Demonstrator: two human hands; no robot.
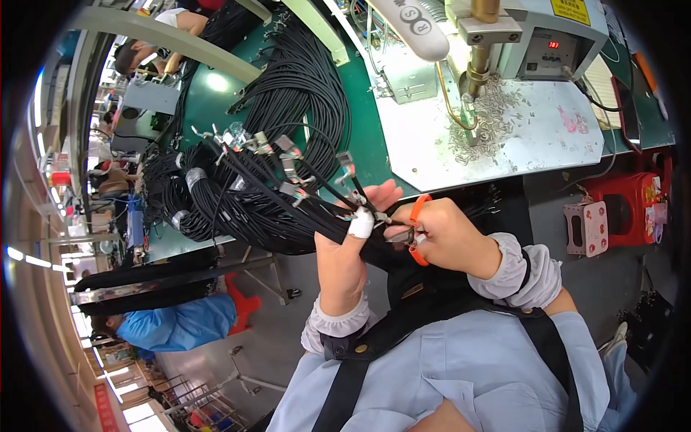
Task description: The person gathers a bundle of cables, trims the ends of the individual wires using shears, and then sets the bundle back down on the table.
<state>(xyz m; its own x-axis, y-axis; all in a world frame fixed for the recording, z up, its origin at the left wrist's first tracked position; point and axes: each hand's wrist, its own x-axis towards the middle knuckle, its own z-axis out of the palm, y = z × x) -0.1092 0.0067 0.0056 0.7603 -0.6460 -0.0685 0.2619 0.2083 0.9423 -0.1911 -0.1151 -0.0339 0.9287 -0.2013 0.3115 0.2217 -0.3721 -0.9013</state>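
Observation:
My left hand (340,270), with white tape wrapped round its thumb, is closed on a bunch of black cables (268,193). The cables' ends fan out to the upper left, with small metal connectors (286,146) and short coloured wires showing. My right hand (455,234) grips a pair of orange-handled cutters (420,206). Their metal head points left, close to the left thumb and a connector end there. Whether the jaws touch a wire is too small to make out.
Ahead on the right, a bench machine (558,54) stands by a white metal plate (410,147) strewn with small metal bits (497,119). Coiled black cables (299,86) cover the green table (363,133). A red stool (626,205) stands at right. Co-workers sit at left.

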